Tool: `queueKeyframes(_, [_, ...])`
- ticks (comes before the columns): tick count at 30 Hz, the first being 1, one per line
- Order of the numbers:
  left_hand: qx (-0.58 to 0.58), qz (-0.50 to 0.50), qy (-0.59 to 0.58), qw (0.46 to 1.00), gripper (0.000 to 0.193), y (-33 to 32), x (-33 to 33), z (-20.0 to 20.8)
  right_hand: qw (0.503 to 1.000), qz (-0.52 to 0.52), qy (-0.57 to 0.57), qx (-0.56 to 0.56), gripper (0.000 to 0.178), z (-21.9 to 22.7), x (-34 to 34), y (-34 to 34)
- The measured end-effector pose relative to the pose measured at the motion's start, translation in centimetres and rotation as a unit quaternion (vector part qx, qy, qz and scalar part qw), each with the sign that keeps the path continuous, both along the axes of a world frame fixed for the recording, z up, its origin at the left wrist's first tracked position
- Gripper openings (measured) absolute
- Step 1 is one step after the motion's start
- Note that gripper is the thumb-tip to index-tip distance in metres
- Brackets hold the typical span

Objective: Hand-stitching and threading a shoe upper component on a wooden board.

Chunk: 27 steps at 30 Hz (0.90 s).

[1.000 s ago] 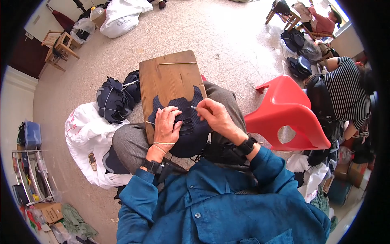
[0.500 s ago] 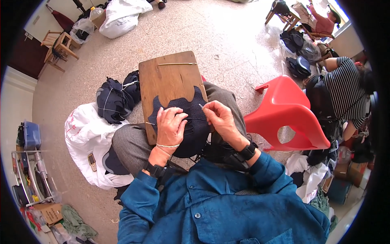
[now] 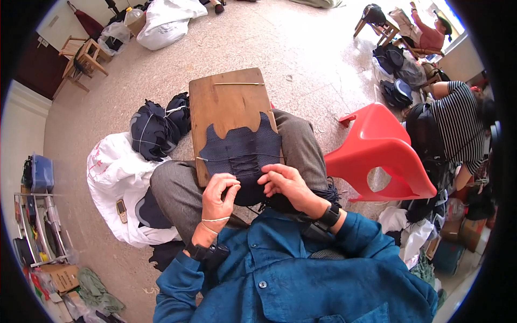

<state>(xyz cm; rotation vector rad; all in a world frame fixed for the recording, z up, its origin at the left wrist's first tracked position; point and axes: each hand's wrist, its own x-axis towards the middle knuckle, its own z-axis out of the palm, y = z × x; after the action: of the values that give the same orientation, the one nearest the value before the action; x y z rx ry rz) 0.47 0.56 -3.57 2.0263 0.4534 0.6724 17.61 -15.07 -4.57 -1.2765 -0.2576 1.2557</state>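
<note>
A navy mesh shoe upper (image 3: 215, 146) lies on a wooden board (image 3: 229, 105) across my lap, its notched, pointed edge facing away from me. Dark lace (image 3: 245, 168) runs in rows through its middle, and one strand crosses the piece sideways, with a light tip at the left edge. At the near left of the lacing is my left hand (image 3: 218, 196), thumb and index finger pinched together. My right hand (image 3: 288, 185) has curled fingers at the lacing's right side, touching the upper. What either pinch holds is too small to make out.
A thin metal rod (image 3: 238, 84) lies on the board's far end. Tied bundles of dark pieces (image 3: 156, 129) and a white sack (image 3: 107, 177) with a phone (image 3: 121, 211) sit left. Right are a red plastic chair (image 3: 371, 145) and a person in a striped top (image 3: 458, 124).
Both hands have moved toward me, uncovering the lacing. The light-tipped lace end seen at my right fingers is no longer visible there. A strand now lies across the upper.
</note>
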Motion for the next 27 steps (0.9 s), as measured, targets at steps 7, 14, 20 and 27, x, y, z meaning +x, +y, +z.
queueKeyframes(7, [0.096, 0.014, -0.003, 0.995, 0.008, 1.7, 3.1, -2.7, 0.975, -0.12, 0.165, 0.09, 0.051, -0.3, 0.9, 2.6])
queueKeyframes(14, [0.097, 0.006, -0.002, 0.995, 0.007, 1.8, 2.9, -3.9, 0.962, -0.125, 0.215, 0.117, 0.026, -2.2, 4.4, 5.2])
queueKeyframes(20, [0.106, 0.016, -0.011, 0.994, 0.007, 1.7, 2.9, -4.0, 0.964, -0.134, 0.211, 0.094, 0.021, -2.1, 5.6, 7.1])
queueKeyframes(27, [0.08, 0.008, -0.011, 0.997, 0.006, 2.0, 3.0, -2.9, 0.984, -0.082, -0.144, 0.057, 0.018, -1.2, 4.4, 7.6])
